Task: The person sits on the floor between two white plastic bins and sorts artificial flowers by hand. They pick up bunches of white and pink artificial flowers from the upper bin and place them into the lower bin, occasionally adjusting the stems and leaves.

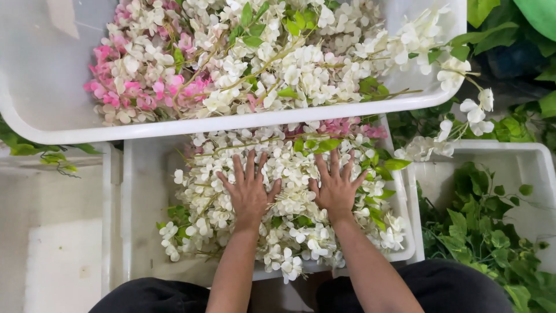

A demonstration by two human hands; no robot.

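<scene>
White flowers (pixel 289 203) fill the bin (pixel 136 232); my left hand (pixel 249 194) and right hand (pixel 336 188) press flat on them, fingers spread apart.

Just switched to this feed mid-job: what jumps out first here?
Both hands lie flat, fingers spread, on a heap of white flower sprays filling the middle white bin: left hand, right hand. Above it, a larger white tub holds more sprays, with pink flowers at its left end. A bin of green leaves sits at the right.
</scene>
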